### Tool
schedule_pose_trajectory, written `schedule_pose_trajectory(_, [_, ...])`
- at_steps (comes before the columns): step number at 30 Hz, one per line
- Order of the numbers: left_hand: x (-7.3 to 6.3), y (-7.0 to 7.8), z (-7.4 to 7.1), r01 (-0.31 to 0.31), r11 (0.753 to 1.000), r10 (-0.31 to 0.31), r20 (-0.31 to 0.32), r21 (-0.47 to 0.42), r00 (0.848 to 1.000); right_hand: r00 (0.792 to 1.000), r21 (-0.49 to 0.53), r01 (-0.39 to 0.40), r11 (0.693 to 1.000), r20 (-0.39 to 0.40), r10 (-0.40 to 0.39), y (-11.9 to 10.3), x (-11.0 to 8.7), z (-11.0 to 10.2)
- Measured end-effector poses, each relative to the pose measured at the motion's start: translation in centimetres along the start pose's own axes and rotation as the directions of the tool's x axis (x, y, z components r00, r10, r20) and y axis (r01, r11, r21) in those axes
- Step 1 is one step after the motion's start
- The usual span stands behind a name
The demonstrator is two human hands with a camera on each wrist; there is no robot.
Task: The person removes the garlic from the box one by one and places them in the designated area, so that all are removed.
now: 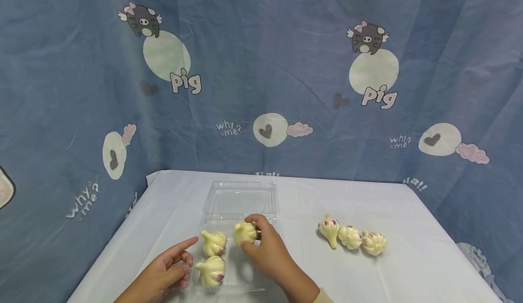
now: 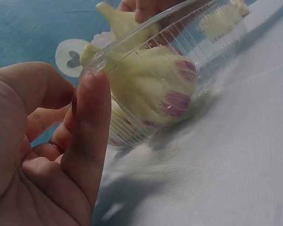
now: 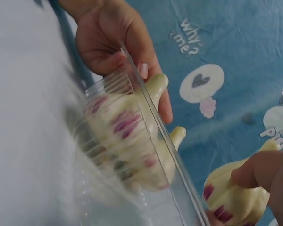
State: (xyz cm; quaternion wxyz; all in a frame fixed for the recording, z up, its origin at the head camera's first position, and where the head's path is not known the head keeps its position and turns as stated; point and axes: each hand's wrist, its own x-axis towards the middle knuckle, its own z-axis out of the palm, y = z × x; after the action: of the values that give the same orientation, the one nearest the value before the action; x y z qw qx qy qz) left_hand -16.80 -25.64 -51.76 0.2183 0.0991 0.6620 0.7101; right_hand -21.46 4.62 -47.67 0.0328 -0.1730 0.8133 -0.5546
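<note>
A clear plastic clamshell box (image 1: 245, 266) lies on the table with its lid (image 1: 241, 201) folded back. Two garlic bulbs, cream with purple patches, sit along its left side: one nearer (image 1: 211, 270), one farther (image 1: 214, 243). My left hand (image 1: 165, 269) pinches the box's left rim between thumb and a finger, the index stretched along the side; the left wrist view shows the thumb (image 2: 87, 127) against the rim. Above the box my right hand (image 1: 267, 251) grips a third garlic bulb (image 1: 244, 233), thumb on the near side, as also seen in the right wrist view (image 3: 238, 188).
To the right of the box, a row of three more garlic bulbs (image 1: 350, 237) lies on the white tablecloth (image 1: 408, 271). A blue printed curtain (image 1: 286, 67) hangs behind the table and along its sides.
</note>
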Motion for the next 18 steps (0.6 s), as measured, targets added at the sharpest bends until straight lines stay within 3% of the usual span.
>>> schedule_pose_trajectory(7, [0.1, -0.2, -0.2, -0.023, 0.999, 0.025, 0.042, -0.037, 0.999, 1.000, 0.059, -0.011, 0.998, 0.000, 0.011, -0.1, -0.7, -1.0])
schedule_pose_trajectory(14, [0.1, 0.0, 0.0, 0.001, 1.000, -0.001, 0.007, -0.005, 1.000, 1.000, 0.123, -0.002, 0.992, -0.017, 0.005, 0.1, -1.6, -1.5])
schedule_pose_trajectory(18, [0.2, -0.1, -0.2, -0.010, 1.000, 0.010, 0.018, -0.011, 1.000, 0.999, 0.148, -0.003, 0.989, -0.037, 0.009, 0.2, -2.0, -1.9])
